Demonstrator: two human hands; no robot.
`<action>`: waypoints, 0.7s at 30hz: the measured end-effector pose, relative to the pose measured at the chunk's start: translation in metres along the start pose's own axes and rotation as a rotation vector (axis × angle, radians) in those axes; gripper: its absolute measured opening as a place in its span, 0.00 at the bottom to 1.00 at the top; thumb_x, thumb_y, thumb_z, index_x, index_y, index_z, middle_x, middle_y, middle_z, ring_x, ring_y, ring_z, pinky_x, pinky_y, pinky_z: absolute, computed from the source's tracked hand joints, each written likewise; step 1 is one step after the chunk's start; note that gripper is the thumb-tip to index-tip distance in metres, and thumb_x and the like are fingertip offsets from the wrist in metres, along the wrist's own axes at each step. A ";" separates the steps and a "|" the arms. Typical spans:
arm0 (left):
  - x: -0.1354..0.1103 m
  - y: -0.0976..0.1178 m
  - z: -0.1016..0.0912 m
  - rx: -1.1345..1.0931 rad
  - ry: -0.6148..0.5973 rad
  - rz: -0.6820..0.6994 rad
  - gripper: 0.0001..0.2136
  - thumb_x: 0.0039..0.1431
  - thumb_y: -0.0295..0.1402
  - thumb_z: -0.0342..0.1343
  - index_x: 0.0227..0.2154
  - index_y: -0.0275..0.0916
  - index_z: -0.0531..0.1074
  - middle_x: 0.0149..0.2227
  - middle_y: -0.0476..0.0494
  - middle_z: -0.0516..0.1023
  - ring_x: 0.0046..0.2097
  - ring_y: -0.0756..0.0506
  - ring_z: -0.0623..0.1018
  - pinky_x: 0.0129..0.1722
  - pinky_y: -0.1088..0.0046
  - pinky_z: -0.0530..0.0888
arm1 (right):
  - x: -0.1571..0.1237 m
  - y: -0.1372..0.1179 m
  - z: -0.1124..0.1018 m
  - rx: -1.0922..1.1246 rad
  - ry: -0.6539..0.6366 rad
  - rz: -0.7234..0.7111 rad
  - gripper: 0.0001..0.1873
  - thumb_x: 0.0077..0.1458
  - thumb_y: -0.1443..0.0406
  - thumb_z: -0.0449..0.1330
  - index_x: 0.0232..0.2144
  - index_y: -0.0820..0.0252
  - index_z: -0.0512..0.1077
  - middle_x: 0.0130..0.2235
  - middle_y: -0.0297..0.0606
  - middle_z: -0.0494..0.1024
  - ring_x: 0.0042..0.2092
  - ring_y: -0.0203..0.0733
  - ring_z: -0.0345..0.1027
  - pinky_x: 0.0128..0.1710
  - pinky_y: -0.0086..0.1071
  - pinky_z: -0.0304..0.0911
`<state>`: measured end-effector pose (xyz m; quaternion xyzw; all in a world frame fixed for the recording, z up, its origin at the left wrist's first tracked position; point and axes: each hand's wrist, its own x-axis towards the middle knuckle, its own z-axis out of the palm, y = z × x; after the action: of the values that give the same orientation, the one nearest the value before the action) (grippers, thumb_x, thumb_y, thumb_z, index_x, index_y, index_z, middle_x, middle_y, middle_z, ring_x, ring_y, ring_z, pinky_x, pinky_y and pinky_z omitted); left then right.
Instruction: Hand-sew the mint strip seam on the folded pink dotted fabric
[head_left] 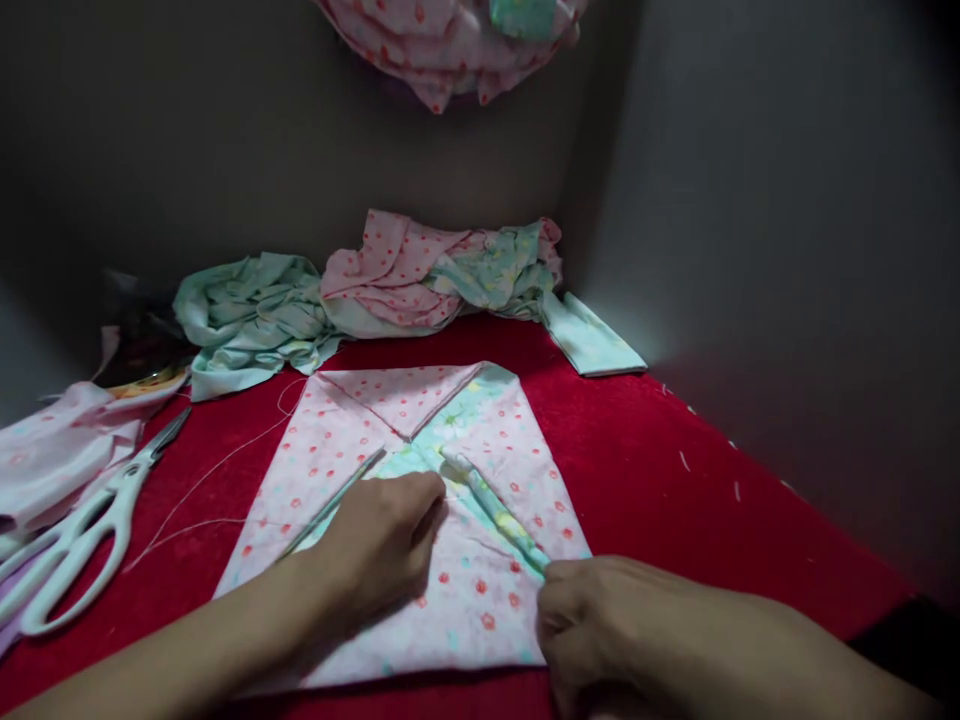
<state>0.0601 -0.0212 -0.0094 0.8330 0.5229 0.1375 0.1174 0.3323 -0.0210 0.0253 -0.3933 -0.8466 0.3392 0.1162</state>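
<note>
A folded piece of pink fabric [480,590] with red dots and a pale green floral side lies in front of me. Its far edge is folded down in a triangle, and two slanting folded edges show green. My left hand [390,535] is closed, resting over the middle of the fabric beside the right green fold [502,515]; whatever its fingers pinch is hidden. At the near right edge, my right hand [592,615] is closed on the fabric, by the lower end of that fold.
White-handled scissors [120,510] lie at left beside pink cloth [67,450]. Loose thread [202,480] trails nearby. Crumpled green cloth [259,315], a pink and green heap [420,270] and a folded green piece [596,340] lie at the back. More pink fabric [450,50] hangs above the red surface [660,480].
</note>
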 end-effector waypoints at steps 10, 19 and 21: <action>-0.013 -0.028 -0.047 0.177 0.361 -0.027 0.07 0.56 0.33 0.45 0.30 0.40 0.68 0.22 0.49 0.72 0.21 0.50 0.69 0.22 0.75 0.63 | 0.024 0.009 -0.054 -0.023 0.182 -0.019 0.13 0.49 0.52 0.57 0.30 0.51 0.76 0.31 0.41 0.77 0.36 0.47 0.70 0.33 0.36 0.65; -0.048 -0.110 -0.082 0.128 0.050 -0.755 0.15 0.48 0.45 0.49 0.26 0.40 0.75 0.27 0.43 0.78 0.30 0.38 0.76 0.28 0.67 0.66 | 0.186 0.053 -0.075 -0.177 0.158 -0.024 0.13 0.57 0.59 0.55 0.37 0.64 0.71 0.37 0.36 0.75 0.36 0.41 0.69 0.36 0.38 0.66; -0.062 -0.111 -0.075 0.094 0.088 -0.734 0.15 0.47 0.46 0.52 0.21 0.40 0.75 0.22 0.44 0.76 0.26 0.39 0.74 0.26 0.68 0.65 | 0.218 0.053 -0.062 -0.221 0.091 -0.047 0.13 0.57 0.59 0.55 0.38 0.64 0.70 0.39 0.36 0.74 0.38 0.42 0.69 0.37 0.39 0.67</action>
<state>-0.0854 -0.0257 0.0162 0.5879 0.7970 0.0976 0.0982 0.2476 0.1952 0.0207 -0.3986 -0.8818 0.2227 0.1184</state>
